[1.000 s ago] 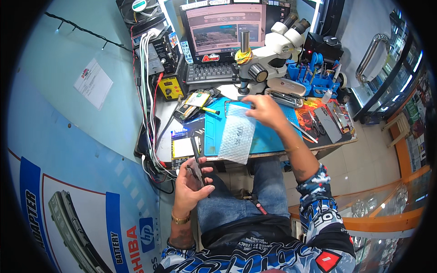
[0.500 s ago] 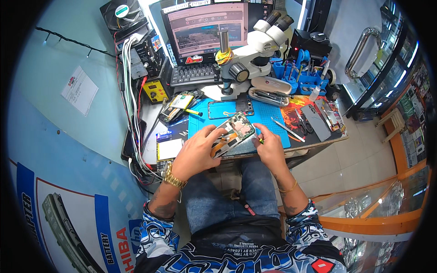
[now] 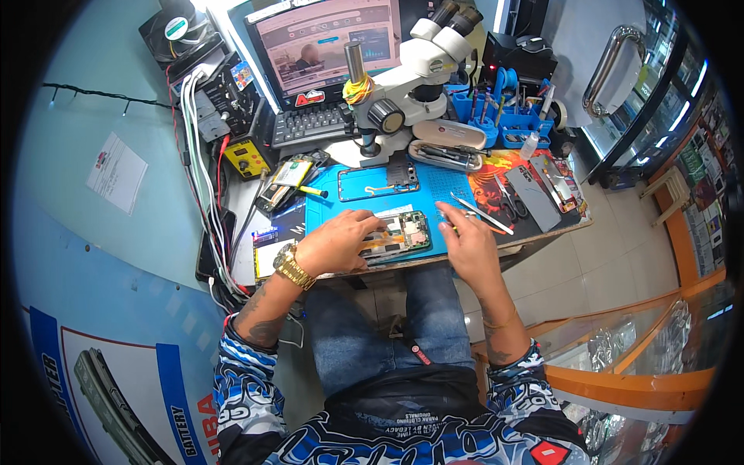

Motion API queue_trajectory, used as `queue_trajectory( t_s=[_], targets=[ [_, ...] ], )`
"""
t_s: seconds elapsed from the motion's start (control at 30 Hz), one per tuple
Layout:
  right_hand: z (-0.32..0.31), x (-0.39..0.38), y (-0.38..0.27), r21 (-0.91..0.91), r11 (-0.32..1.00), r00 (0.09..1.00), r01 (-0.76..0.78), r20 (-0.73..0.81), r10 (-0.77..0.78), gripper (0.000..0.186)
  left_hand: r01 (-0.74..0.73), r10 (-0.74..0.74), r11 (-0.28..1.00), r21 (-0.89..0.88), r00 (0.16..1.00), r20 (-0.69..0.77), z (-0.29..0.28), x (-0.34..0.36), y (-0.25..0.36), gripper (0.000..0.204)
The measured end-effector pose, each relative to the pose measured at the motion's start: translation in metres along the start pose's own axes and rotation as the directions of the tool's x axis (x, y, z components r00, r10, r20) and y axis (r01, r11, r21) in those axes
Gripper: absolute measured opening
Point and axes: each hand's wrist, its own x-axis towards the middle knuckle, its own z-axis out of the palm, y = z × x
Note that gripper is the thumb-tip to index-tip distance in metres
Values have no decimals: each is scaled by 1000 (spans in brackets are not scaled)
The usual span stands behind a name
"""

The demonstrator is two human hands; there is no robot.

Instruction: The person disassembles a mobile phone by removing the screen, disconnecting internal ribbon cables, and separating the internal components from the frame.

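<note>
opened phone [image 3: 404, 236], dark-rimmed, green-edged circuit board [image 3: 419, 231] and orange ribbon [image 3: 394, 239] exposed, between the hands over the blue mat [image 3: 438, 194], left hand [image 3: 337, 244] clasping its near end, right hand [image 3: 471, 246] apart from it, fingers curled, grip unclear

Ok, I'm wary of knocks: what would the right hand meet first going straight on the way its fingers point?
Across the picture, the right hand would probably meet the black phone frame; if it angles downward, the blue mat first. Depth is unclear.
</note>
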Motion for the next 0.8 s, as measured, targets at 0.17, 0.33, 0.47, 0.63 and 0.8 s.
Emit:
queue_trajectory(
  t_s=[0.17,0.33,0.47,0.63,0.8],
  targets=[
    [15,14,12,-120,989,997,80,-4,-81,30,-22,16,999,-48,993,-115,10,-6,-1,80],
    [21,24,22,-293,942,985,165,8,-171,27,-28,-3,996,-80,931,-364,36,-23,5,74],
    [25,29,9,-173,939,952,298,-24,-306,30,-19,-7,999,-51,879,-476,47,-34,7,53],
    [29,37,-23,180,965,962,191,162,-221,33,-77,40,996,-33,784,-620,55,-32,3,24],
    [43,41,-30,16,981,965,194,177,-194,34,12,-14,1000,-8,667,-745,69,-16,-2,19]
  ],
)
